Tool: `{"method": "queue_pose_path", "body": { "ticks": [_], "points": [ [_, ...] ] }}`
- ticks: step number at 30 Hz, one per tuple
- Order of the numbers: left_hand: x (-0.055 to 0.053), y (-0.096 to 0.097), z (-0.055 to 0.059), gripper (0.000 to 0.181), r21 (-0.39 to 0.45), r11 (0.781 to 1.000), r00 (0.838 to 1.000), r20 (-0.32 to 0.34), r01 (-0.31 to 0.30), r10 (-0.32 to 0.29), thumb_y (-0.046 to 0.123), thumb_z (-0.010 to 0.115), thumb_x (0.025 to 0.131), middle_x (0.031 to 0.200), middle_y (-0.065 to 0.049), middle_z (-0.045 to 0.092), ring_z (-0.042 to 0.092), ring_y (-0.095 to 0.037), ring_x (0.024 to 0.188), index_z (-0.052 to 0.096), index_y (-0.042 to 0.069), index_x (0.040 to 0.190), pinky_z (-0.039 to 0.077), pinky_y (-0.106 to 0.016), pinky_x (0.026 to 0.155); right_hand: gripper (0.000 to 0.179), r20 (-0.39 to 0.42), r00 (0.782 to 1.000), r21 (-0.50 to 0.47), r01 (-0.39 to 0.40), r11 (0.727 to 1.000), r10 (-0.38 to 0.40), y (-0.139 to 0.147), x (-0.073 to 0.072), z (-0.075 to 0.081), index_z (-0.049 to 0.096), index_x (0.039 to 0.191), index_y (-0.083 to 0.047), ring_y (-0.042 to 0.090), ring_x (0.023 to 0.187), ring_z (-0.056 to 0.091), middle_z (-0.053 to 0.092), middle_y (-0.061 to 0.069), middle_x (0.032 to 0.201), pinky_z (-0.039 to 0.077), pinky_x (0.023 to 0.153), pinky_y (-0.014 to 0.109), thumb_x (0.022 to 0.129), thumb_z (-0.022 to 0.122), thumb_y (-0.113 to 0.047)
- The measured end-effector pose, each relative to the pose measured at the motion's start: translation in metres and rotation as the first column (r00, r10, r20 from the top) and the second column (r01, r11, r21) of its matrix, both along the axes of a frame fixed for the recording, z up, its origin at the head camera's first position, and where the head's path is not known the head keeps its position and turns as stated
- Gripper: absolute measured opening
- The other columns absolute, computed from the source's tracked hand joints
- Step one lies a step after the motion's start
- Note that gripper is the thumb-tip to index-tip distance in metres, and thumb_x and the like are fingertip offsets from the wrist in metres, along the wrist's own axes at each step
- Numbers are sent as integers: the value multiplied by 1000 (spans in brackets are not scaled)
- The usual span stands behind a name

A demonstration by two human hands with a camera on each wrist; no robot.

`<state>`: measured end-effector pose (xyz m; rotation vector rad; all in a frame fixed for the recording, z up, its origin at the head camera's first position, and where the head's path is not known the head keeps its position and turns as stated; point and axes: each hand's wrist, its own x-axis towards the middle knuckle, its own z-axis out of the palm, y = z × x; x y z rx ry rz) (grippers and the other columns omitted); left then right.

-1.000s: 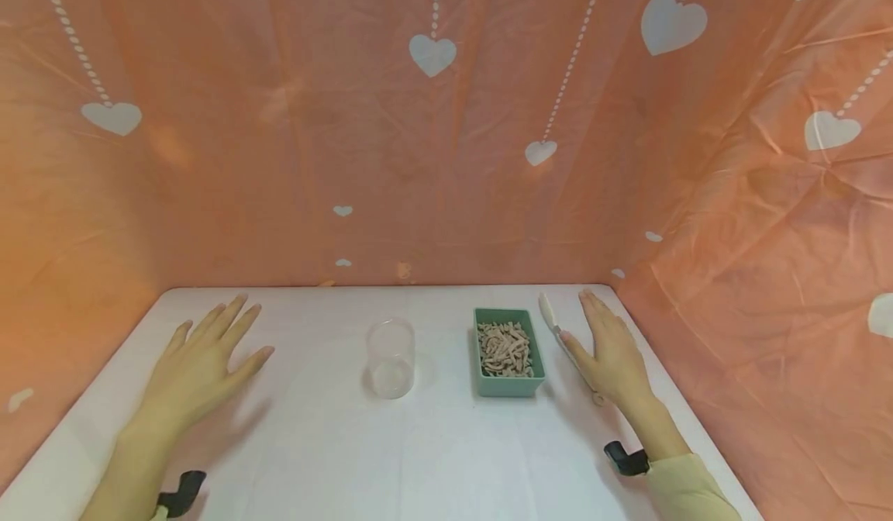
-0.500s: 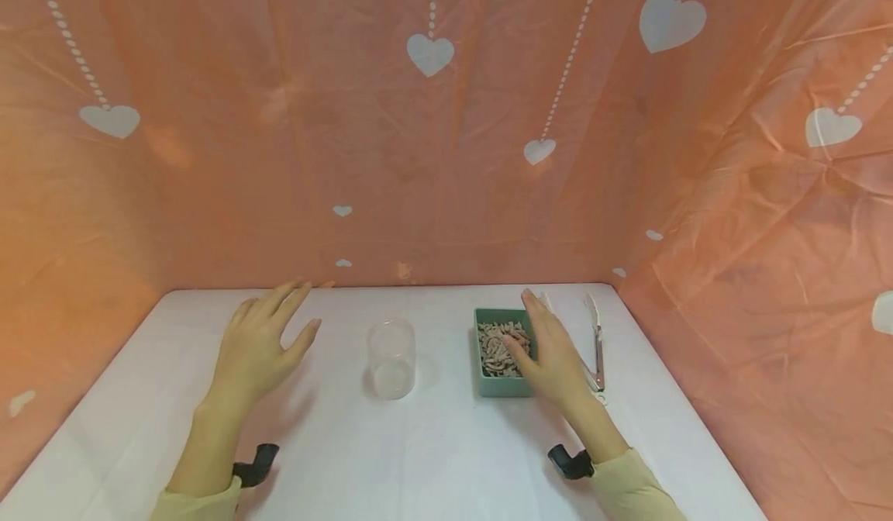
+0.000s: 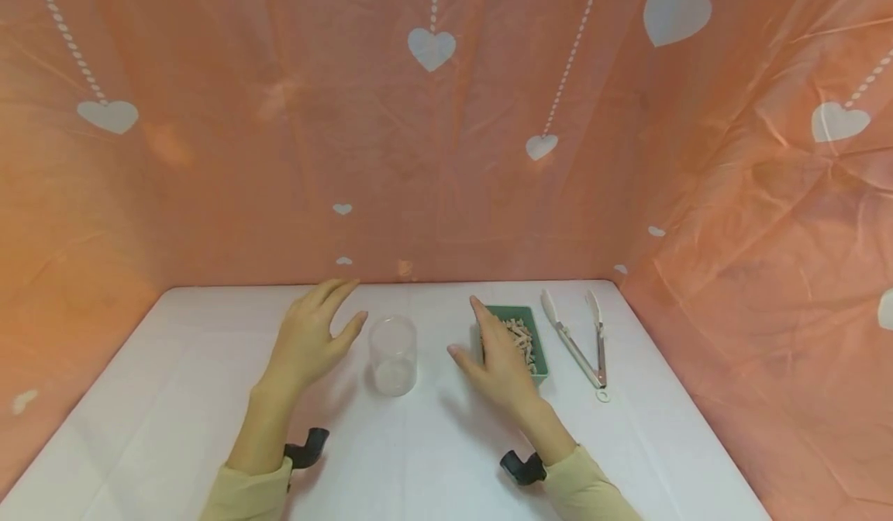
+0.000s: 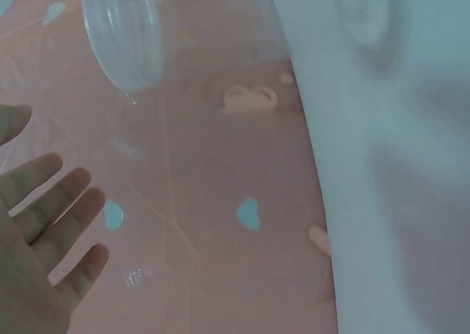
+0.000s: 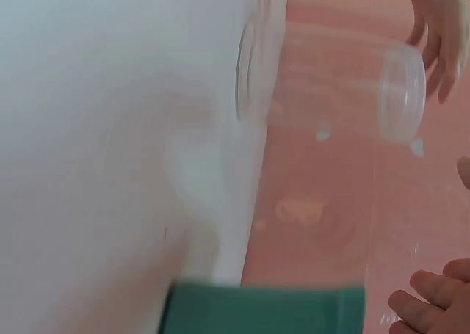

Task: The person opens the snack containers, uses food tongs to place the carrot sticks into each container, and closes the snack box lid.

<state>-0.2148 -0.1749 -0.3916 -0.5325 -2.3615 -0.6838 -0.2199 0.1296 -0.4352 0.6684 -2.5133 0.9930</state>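
1. I'm seeing the left hand [image 3: 307,343] hovering just beside the clear cup [image 3: 393,354], on the side toward the left edge of the tabletop [image 3: 418,459]; its fingers are standing loosely apart, thumb toward the cup.
2. I'm seeing the right hand [image 3: 498,358] with its thumb spreading away from its fingers. From the head camera it is covering the left part of the green box [image 3: 543,350]; I can't tell whether it is touching it.
3. The cup is standing upright between both hands, about midway between the tabletop's left and right edges and nearer the far edge.
4. The box is sitting right of the cup, toward the far edge, and is holding pale brown strips [image 3: 523,339].
5. Beyond the box, the tongs [image 3: 574,348] are lying spread in a V near the far right corner, their tips pointing toward the far edge.
6. Black mounts [image 3: 307,447] are sitting at both wrists, beside pale yellow sleeves [image 3: 244,494].
7. Orange cloth [image 3: 446,180] with white hearts is hanging behind the far edge and along both sides.
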Motion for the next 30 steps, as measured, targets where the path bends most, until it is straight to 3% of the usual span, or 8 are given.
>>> {"method": "queue_pose_path", "body": {
  "ticks": [4,12,20,25,30],
  "points": [
    [-3,8,0,51,27,999,994,99,37,-39,24,74,96,135,-15,64,60,-38,124,62,3,140,47,-65,101,83,57,998,-33,-27,999,29,-16,1,-2,28,164,-10,40,148,40,40,18,163,34,120,59,99,71,-35],
    [-5,20,-1,55,22,994,963,244,107,-109,34,74,97,143,-15,59,55,-40,133,62,4,141,43,-64,110,89,176,980,-73,-82,994,93,-40,2,-6,27,165,-12,32,150,38,37,9,166,36,121,54,95,75,-39],
    [-5,22,-6,66,11,987,909,388,158,-150,42,78,93,149,-13,54,49,-40,139,59,8,145,41,-63,113,94,279,942,-158,-144,977,184,-55,1,-13,32,162,-5,35,145,46,43,12,162,40,117,57,89,83,-36],
    [-6,24,-9,70,12,983,889,425,184,-171,43,83,88,147,-13,55,51,-39,137,60,7,144,43,-62,112,97,343,908,-211,-176,962,241,-61,-4,-20,32,161,-2,35,142,49,42,15,162,42,117,52,87,86,-31],
    [-6,25,-11,70,18,980,878,442,198,-186,36,86,86,146,-14,55,52,-38,136,60,5,143,45,-60,111,94,363,887,-244,-207,947,287,-66,-9,-25,34,160,-4,34,137,54,52,17,154,44,115,52,86,87,-29]
  ]
}}
